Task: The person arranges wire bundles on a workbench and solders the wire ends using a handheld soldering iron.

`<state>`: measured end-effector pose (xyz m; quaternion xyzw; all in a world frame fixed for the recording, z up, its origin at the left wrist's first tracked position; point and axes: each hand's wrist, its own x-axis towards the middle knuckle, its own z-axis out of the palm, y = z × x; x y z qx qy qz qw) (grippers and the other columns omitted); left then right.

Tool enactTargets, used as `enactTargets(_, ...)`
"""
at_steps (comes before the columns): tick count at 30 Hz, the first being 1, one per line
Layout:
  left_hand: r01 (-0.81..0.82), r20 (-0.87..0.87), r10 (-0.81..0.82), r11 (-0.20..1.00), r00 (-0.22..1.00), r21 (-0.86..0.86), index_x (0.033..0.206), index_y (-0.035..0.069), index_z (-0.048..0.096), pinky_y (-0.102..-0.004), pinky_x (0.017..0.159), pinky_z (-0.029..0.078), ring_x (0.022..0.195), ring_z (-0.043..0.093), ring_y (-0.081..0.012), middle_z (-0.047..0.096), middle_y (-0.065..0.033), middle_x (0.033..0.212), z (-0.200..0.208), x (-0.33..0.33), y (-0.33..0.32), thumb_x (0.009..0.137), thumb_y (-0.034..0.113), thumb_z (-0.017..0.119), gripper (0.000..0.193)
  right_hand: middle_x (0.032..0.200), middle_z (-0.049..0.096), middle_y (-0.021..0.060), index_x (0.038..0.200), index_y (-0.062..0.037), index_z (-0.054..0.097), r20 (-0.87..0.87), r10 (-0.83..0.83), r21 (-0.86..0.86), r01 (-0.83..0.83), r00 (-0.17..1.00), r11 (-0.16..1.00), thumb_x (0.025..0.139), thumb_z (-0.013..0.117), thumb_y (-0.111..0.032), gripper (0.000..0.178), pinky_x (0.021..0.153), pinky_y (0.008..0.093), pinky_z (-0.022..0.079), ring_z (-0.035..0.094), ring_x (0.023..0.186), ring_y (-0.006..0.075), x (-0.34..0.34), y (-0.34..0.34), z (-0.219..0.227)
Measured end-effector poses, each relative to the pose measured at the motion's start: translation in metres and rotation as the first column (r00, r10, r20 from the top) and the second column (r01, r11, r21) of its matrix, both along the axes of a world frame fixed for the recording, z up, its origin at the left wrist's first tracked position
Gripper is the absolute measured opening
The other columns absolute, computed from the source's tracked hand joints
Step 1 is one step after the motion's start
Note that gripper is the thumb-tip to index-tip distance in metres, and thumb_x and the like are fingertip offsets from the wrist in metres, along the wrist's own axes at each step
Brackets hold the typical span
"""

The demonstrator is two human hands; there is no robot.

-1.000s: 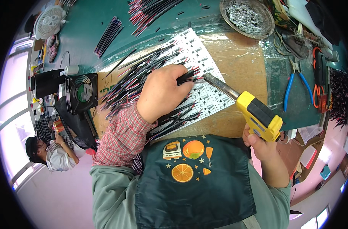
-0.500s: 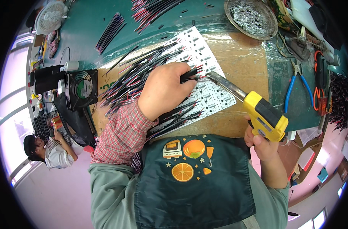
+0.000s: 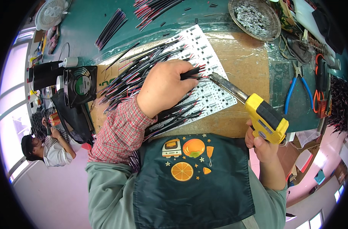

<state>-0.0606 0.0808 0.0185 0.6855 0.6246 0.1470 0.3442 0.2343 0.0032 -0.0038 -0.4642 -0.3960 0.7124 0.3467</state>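
Left hand [image 3: 164,88] pinching bundle of black-sleeved wires [image 3: 190,74] over white circuit-board panel [image 3: 216,93], mid-bench [image 3: 86,32]. Right hand [image 3: 262,147] wrapped round yellow-and-black soldering gun [image 3: 266,119], tip just beside wire ends. Blue-handled pliers [image 3: 289,96] right; round metal dish [image 3: 272,34] far side, right.

Circuit board [image 3: 216,93]: white, flat, lying askew, partly covered | Wires [image 3: 190,73]: black, some red-ended, bunched over the board | Soldering gun [image 3: 266,119]: yellow-black, slanted, tip just beside wire ends
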Motion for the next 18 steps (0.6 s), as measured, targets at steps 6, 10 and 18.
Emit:
enactTargets(6,0.020,0.007,-0.021,0.998,1.000,0.056,0.088,0.001,0.069,-0.0346,0.071,0.049,0.077,0.063,-0.0294,0.064,-0.0153,0.082,-0.003,-0.004,-0.006,0.075,0.014,0.072,0.019,0.067,0.046,0.0042,0.112,0.0056,0.049,0.034,0.026,-0.007,-0.026,0.999,1.000,0.076,0.074,-0.038,0.062,0.047,0.0237,0.037,0.045,0.054,0.0117,-0.002,-0.004,-0.002)
enactTargets(10,0.029,-0.001,-0.029,0.998,1.000,0.052,0.087,0.000,0.068,-0.0357,0.071,0.049,0.078,0.063,-0.0306,0.064,-0.0158,0.082,-0.002,-0.004,-0.008,0.074,0.014,0.072,0.019,0.067,0.046,0.0041,0.112,0.0044,0.050,0.043,0.004,-0.026,-0.003,0.999,1.000,0.076,0.075,-0.039,0.061,0.048,0.0238,0.038,0.046,0.054,0.0118,-0.001,-0.011,-0.005)
enactTargets(18,0.036,-0.017,-0.035,0.998,0.999,0.043,0.087,0.001,0.068,-0.0365,0.071,0.049,0.078,0.063,-0.0321,0.064,-0.0162,0.081,-0.001,-0.004,-0.011,0.074,0.014,0.071,0.018,0.065,0.046,0.0035,0.124,0.0065,0.047,-0.003,0.016,0.001,-0.016,1.000,1.000,0.076,0.074,-0.038,0.070,0.046,0.0240,0.037,0.044,0.052,0.0112,-0.004,-0.010,-0.002)
